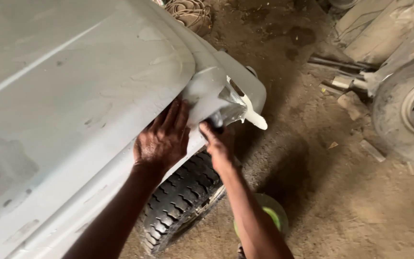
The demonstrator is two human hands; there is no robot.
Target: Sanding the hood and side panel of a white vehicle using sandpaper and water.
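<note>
A pale grey car body (72, 96) fills the left of the head view, its bonnet and front wing coated in dull primer. My left hand (163, 139) lies flat with spread fingers on the wing's edge, just above the front tyre (178, 201). My right hand (219, 141) is closed round a dark tool handle (216, 121) pressed against the wing's front corner, beside the empty headlamp opening (233, 103). The tool's working end is hidden against the panel.
A green-and-white round container (272, 213) sits on the dirt floor under my right forearm. Another wheel (408, 110) stands at the right edge, with metal bars and wood scraps (346, 81) near it. A coil of rope (190, 12) lies at top centre.
</note>
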